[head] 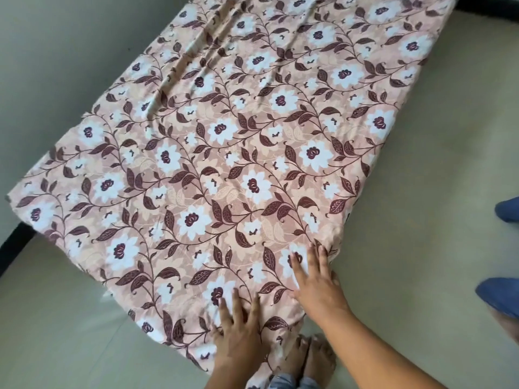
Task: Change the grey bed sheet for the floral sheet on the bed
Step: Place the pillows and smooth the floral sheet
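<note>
The floral sheet (224, 153), peach with white flowers and maroon leaves, covers the whole bed top and hangs over its near end. My left hand (238, 332) lies flat on the sheet near the near edge, fingers spread. My right hand (314, 279) presses flat on the sheet close to the near right corner, fingers apart. Long wrinkles run down the far left part of the sheet. No grey sheet is in view.
A black bed frame shows at the left corner (14, 245) and at the far right (488, 9). Pale floor tiles (421, 192) surround the bed. My bare feet (309, 357) stand at the bed's near end. Blue cloth (502, 296) lies at the right edge.
</note>
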Action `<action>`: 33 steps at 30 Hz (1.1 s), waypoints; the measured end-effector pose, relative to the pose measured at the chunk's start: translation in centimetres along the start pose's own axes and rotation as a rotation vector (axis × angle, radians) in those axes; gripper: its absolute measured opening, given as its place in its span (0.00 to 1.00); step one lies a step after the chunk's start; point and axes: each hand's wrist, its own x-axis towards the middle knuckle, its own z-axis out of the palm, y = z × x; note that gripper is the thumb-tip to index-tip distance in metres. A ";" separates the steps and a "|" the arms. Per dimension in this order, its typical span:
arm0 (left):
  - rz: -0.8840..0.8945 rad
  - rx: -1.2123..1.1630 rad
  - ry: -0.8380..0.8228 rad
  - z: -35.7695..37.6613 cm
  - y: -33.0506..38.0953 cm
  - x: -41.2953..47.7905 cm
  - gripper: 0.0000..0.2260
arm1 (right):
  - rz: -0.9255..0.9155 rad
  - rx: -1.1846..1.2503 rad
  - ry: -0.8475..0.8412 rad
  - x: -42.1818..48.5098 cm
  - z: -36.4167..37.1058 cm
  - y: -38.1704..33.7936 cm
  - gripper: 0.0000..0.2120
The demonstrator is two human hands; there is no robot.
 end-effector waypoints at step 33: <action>0.077 -0.508 0.582 -32.0 -42.0 -1.7 0.34 | 0.071 0.227 0.315 2.0 -18.7 -45.4 0.35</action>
